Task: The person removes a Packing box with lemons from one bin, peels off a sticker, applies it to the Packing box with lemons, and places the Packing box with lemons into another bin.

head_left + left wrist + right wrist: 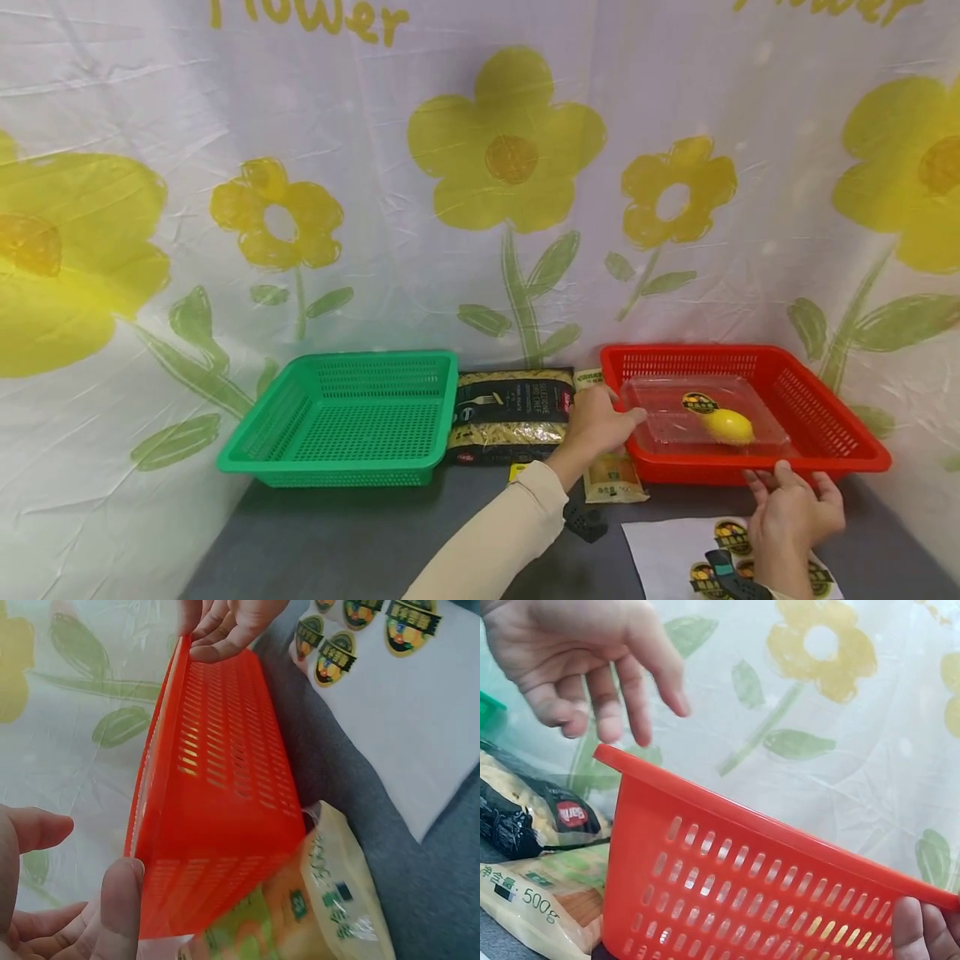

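A red plastic basket point(825, 417) stands at the right of the table. Inside it lies a clear plastic box point(660, 425) with a dark oval sticker point(700, 403) and a yellow lemon point(727, 426) showing in it. My left hand point(602, 421) hovers at the basket's left rim, its fingers loose and apart, thumb beside the rim in the left wrist view. At the front rim, my right hand point(793, 508) pinches the edge, thumb over and fingers below, as the left wrist view shows point(225, 622). The box is hidden behind the basket wall in the right wrist view.
A green basket point(337, 479) stands at the left. Between the baskets lie a black pasta bag point(513, 412) and a tan 500g packet point(615, 479). In front of the red basket is a white sheet point(660, 546) with oval stickers. A flowered curtain point(390, 275) hangs behind.
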Tool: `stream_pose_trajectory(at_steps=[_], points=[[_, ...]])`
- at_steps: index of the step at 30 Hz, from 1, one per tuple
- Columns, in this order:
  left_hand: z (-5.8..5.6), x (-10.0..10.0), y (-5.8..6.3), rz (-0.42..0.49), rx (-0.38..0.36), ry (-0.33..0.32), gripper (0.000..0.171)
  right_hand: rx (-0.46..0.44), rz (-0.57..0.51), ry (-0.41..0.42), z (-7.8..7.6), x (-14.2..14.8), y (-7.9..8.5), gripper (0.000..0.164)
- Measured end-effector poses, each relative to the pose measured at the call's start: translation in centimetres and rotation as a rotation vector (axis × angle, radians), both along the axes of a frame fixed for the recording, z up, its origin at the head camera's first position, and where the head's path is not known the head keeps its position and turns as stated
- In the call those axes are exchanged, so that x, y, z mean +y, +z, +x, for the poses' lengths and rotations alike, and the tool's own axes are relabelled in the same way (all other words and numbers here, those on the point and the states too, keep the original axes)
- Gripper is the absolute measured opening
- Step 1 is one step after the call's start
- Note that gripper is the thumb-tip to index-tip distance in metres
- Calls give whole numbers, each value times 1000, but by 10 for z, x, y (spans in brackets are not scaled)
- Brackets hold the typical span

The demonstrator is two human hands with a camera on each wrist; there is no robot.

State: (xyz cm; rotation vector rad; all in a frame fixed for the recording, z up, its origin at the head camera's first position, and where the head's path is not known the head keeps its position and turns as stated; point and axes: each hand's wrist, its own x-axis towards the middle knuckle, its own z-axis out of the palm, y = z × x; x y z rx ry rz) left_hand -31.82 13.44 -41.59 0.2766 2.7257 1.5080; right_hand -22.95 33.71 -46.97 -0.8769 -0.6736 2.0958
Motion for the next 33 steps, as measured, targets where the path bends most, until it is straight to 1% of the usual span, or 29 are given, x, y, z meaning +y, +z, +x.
stream_pose_trajectory(at_steps=[2, 5, 6, 8, 10, 12, 14, 16, 19, 22, 26, 29, 33], points=[[1, -7, -2, -8, 2, -11, 29, -1, -1, 0, 0, 0, 1, 47], [4, -20, -5, -6, -4, -19, 35, 7, -10, 3, -1, 0, 0, 43], [6, -24, -5, 9, -10, -21, 36, 11, -15, 1, -1, 0, 0, 42], [9, -32, -6, 51, -23, -17, 33, 16, -19, -1, -1, 1, 0, 39], [13, -40, -8, 105, -40, -20, 31, 20, -22, -5, -1, 2, 1, 39], [17, -47, -9, 163, -41, -31, 29, 21, -22, -9, -1, 3, 3, 39], [21, -55, -12, 211, -31, -49, 26, 20, -24, -9, -1, 3, 4, 41], [26, -64, -16, 239, -3, -66, 23, 18, -31, -5, 0, 3, 4, 42], [34, -82, -25, 237, 45, -77, 22, 7, -43, 2, 1, 2, 4, 43], [41, -100, -37, 211, 87, -67, 25, 1, -54, 10, 2, 2, 3, 43], [46, -124, -50, 232, 105, -29, 23, -11, -63, 12, 3, 3, 5, 44], [49, -141, -56, 276, 92, 4, 21, -27, -68, 5, 3, 4, 6, 43], [52, -163, -60, 305, 91, 29, 24, -39, -73, -12, 3, 5, 8, 45]])
